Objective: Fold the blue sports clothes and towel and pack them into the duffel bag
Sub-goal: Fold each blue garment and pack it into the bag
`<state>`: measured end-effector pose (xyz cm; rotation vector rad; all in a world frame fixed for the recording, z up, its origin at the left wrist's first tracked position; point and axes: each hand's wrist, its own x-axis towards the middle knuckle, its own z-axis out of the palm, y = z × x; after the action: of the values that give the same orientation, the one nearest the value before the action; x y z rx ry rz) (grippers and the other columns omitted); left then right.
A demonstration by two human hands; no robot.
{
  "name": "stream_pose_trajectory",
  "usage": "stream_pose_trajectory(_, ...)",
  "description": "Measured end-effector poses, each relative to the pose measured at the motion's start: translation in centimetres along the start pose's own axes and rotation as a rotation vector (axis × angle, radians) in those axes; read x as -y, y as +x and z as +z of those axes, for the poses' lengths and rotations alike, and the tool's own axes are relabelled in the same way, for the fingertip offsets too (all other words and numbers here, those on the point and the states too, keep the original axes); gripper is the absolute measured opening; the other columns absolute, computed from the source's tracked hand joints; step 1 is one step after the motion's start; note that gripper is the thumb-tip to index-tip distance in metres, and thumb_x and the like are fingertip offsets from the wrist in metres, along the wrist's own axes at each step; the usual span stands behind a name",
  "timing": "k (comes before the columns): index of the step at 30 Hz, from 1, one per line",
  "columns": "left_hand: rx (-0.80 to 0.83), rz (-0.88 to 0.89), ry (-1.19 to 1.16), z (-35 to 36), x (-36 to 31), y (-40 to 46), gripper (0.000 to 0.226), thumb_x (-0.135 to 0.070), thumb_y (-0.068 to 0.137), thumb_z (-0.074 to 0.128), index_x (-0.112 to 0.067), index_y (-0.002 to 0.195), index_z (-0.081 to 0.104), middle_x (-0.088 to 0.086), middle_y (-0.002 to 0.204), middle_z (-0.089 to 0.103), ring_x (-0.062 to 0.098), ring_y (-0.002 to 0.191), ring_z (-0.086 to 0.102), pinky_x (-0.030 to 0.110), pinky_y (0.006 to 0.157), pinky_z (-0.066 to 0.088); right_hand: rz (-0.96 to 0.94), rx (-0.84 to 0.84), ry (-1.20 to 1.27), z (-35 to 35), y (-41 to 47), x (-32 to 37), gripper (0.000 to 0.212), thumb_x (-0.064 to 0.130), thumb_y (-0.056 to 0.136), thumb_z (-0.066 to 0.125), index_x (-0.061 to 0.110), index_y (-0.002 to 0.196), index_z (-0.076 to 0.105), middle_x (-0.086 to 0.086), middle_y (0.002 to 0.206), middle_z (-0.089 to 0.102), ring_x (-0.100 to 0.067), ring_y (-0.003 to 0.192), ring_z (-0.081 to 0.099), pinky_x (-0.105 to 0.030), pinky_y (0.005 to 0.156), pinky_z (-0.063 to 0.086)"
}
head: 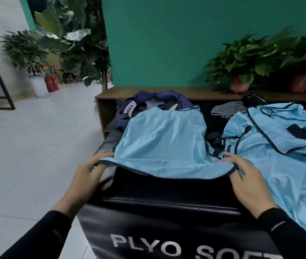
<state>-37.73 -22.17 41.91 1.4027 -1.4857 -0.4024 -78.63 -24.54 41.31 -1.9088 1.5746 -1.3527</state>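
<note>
Dim, even light, blurred plants [241, 58] (edges warped)

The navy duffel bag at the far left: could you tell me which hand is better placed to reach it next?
Left, probably. The left hand pinches the near left corner of the light blue top, on the same side as the duffel bag. The right hand holds the opposite corner, beside the heap of blue clothes.

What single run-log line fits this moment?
stage: folding | left hand: pinches vest hem | right hand: pinches vest hem | light blue vest: spread on black box | duffel bag: behind, unpacked
</note>
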Motion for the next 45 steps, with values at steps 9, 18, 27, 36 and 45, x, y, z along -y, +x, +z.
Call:
stream_pose_trajectory(9,0.007,-0.18,-0.404,-3.4,-4.9,-0.9,0.026,-0.015,0.103,0.05,-0.013,0.087,0.071,0.007,0.087,0.071,0.018,0.081,0.065,0.035,0.076,0.05,0.048,0.154,0.111,-3.3,0.7,4.7,0.019,0.031,0.1,0.058,0.039,0.089,0.07,0.015,0.085,0.074,0.001,0.082,0.065,-0.015,0.072,0.045)
stream_pose_trajectory(18,-0.054,-0.191,-0.117,-2.7,-5.0,6.9,0.021,-0.041,0.091,0.064,-0.023,0.099,0.072,0.001,0.096,0.075,0.025,0.096,0.069,0.049,0.093,0.051,0.202,0.097,-0.037,-2.9,7.9,5.1,0.019,0.028,0.097,0.061,0.019,0.085,0.074,-0.001,0.079,0.073,-0.021,0.081,0.066,-0.034,0.071,0.045)
stream_pose_trajectory(27,-0.122,-0.023,0.539,3.2,-5.8,26.7,0.041,-0.024,0.095,0.057,-0.019,0.135,0.049,0.015,0.127,0.055,0.037,0.116,0.055,0.048,0.097,0.049,0.202,0.0,-0.438,2.7,25.8,4.2,0.043,0.023,0.089,0.07,0.004,0.128,0.064,-0.018,0.122,0.068,-0.035,0.113,0.063,-0.039,0.099,0.049)
stream_pose_trajectory(36,0.549,0.47,0.572,12.4,-1.2,7.7,0.053,-0.074,0.09,0.039,-0.042,0.129,0.057,-0.025,0.136,0.051,-0.003,0.128,0.042,0.015,0.107,0.024,-0.236,0.541,-0.384,9.2,6.3,3.5,0.053,0.081,0.088,0.032,0.047,0.119,0.058,0.034,0.117,0.048,0.014,0.117,0.042,-0.013,0.101,0.037)
stream_pose_trajectory(45,0.334,0.351,0.657,6.5,4.9,10.0,0.046,-0.063,0.084,0.046,-0.04,0.117,0.069,-0.025,0.129,0.063,0.004,0.118,0.06,0.039,0.096,0.047,-0.125,0.347,-0.519,4.8,6.7,-1.4,0.052,0.071,0.079,0.056,0.051,0.126,0.058,0.05,0.119,0.041,0.015,0.12,0.041,-0.008,0.105,0.024)
